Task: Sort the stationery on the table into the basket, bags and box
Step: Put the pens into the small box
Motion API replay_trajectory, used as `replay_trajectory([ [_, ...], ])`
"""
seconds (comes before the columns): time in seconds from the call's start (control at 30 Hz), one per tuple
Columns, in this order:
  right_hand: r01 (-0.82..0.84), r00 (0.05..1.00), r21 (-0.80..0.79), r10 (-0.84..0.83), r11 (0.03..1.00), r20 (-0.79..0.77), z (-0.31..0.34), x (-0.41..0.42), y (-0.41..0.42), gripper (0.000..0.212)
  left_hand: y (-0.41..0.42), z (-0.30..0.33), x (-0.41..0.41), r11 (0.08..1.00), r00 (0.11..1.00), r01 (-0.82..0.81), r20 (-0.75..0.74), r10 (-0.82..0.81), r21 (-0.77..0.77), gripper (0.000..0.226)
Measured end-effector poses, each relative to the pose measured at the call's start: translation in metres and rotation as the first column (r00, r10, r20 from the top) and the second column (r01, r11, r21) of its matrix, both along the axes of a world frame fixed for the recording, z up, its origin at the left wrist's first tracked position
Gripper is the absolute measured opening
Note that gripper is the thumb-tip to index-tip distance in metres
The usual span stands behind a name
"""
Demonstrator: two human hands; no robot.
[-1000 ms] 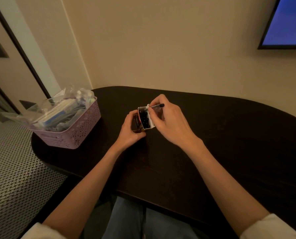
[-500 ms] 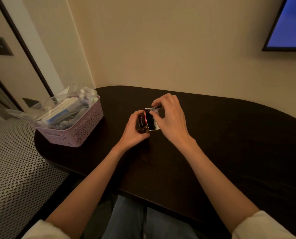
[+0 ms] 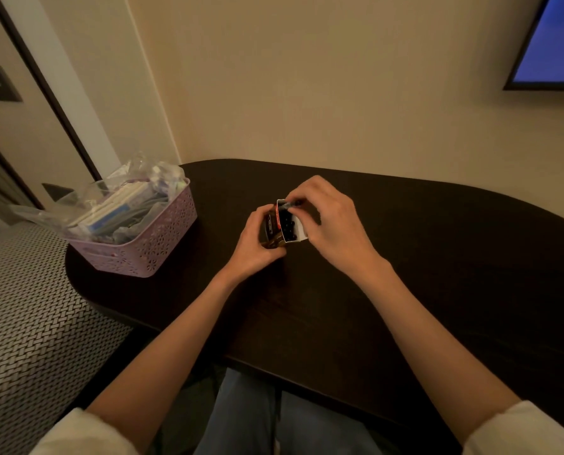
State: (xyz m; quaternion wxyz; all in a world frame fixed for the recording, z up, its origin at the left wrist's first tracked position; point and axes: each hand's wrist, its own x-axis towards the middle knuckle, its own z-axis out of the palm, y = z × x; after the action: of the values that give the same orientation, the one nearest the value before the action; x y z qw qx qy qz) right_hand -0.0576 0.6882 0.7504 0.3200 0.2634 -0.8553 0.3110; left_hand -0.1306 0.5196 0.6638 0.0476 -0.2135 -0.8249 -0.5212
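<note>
1. Box (image 3: 282, 224) mid-table (image 3: 438, 257), open end up, gripped by left hand (image 3: 252, 243).
2. Right hand (image 3: 331, 224) pinches pen (image 3: 290, 203) at box mouth.
3. Keep box steady, align pen with the others, slide down gently.
4. Basket (image 3: 149, 244) with bags sits well left.

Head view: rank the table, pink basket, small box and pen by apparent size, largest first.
1. table
2. pink basket
3. small box, partly covered by both hands
4. pen, mostly hidden, so only its visible part counts
</note>
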Motion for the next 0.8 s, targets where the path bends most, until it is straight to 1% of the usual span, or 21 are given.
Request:
replay_trajectory([
  [0.1, 0.062, 0.995, -0.037, -0.065, 0.997, -0.081, -0.006, -0.008, 0.001, 0.015, 0.0, 0.001, 0.0, 1.0, 1.0, 0.004, -0.001, -0.004, -0.006, 0.077],
  [0.2, 0.114, 0.987, -0.028, -0.117, 0.993, -0.112, -0.008, -0.013, 0.005, 0.014, -0.002, 0.0, -0.004, 1.0, 1.0, 0.005, 0.011, -0.005, -0.018, 0.077],
  [0.4, 0.075, 0.988, -0.005, -0.075, 0.997, -0.137, -0.007, -0.012, 0.012, 0.018, -0.002, 0.0, -0.005, 0.999, 1.0, 0.003, -0.027, -0.004, -0.054, 0.075],
  [0.5, 0.077, 0.993, 0.015, -0.076, 0.997, -0.095, -0.008, -0.014, 0.009, 0.015, 0.0, -0.001, -0.004, 0.998, 0.999, 0.005, -0.043, -0.008, -0.061, 0.076],
  [0.6, 0.132, 0.99, 0.077, -0.128, 0.988, -0.052, -0.011, -0.019, 0.008, 0.017, 0.001, -0.003, -0.005, 0.996, 0.999, 0.001, -0.053, -0.005, -0.087, 0.077],
  [0.7, 0.149, 0.989, 0.146, -0.145, 0.978, -0.036, -0.012, -0.02, 0.006, 0.02, 0.001, -0.002, -0.006, 0.995, 0.999, 0.001, -0.048, -0.005, -0.098, 0.078],
  [0.8, 0.17, 0.985, 0.162, -0.167, 0.972, -0.031, -0.011, -0.021, 0.005, 0.02, 0.002, 0.001, -0.005, 0.995, 0.999, 0.002, -0.035, -0.005, -0.1, 0.078],
])
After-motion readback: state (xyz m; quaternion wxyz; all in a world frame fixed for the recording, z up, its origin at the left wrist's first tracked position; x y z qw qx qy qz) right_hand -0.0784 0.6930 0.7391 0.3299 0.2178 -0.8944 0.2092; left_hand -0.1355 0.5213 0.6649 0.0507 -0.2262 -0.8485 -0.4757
